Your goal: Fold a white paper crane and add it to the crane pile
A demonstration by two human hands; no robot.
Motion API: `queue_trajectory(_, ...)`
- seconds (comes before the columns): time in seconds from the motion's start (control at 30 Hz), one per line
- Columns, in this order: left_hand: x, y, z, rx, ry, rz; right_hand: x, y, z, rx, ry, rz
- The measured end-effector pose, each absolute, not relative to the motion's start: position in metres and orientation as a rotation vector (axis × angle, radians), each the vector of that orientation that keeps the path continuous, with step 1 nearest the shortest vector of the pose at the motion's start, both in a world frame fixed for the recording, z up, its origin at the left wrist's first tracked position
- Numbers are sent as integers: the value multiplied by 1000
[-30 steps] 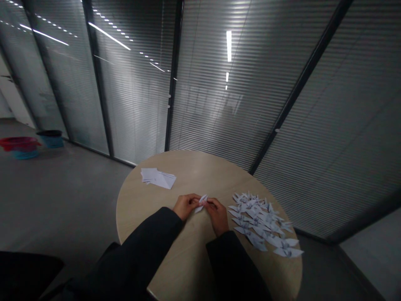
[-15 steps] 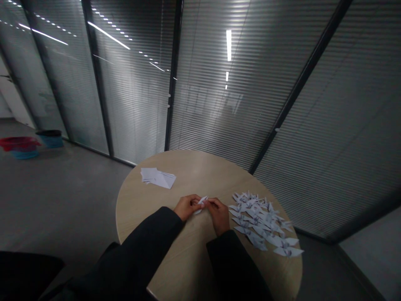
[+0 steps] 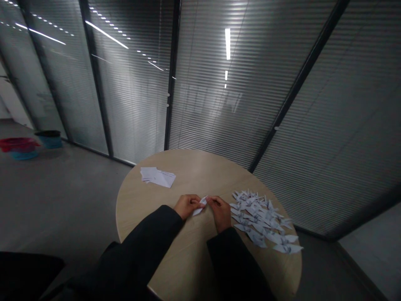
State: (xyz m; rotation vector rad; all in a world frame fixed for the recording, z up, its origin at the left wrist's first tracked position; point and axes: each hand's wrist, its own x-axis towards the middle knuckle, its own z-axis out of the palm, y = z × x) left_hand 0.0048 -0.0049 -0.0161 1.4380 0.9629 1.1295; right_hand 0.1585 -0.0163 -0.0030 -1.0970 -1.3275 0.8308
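Observation:
Between my two hands is a small piece of folded white paper (image 3: 198,211), held just over the middle of the round table. My left hand (image 3: 188,206) pinches its left side, with thumb and fingers pressed together. From the other side, my right hand (image 3: 220,212) grips the paper's upper right end in its fingertips. The fingers partly cover the paper, so its exact folds are hidden. To the right of my right hand lie many folded paper cranes (image 3: 261,217), crowded together in loose rows.
A small stack of white paper sheets (image 3: 158,177) lies at the table's far left. The round wooden table (image 3: 194,161) stands close to a glass partition with blinds (image 3: 213,113). Two bins, one with a red liner (image 3: 19,145) and one with a black liner (image 3: 49,138), stand on the floor.
The folded paper has turned slightly between my fingers, and more of its lower part shows. My right hand has shifted a little; both hands keep hold of it.

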Motion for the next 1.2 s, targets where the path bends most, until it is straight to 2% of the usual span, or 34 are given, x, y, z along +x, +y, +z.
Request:
queue_trajectory(0.23,4,-6,-14,1420,884,1161,155,-21,1,-1072,-1369,928)
queue_trajectory(0.5,2,-4,-15,1428,825,1123,154,-20,-4,-1025,-1372,832)
queue_trajectory(1.2,-2,1,-20,1525,928,1091,158,-17,-6,-1060,-1372,905)
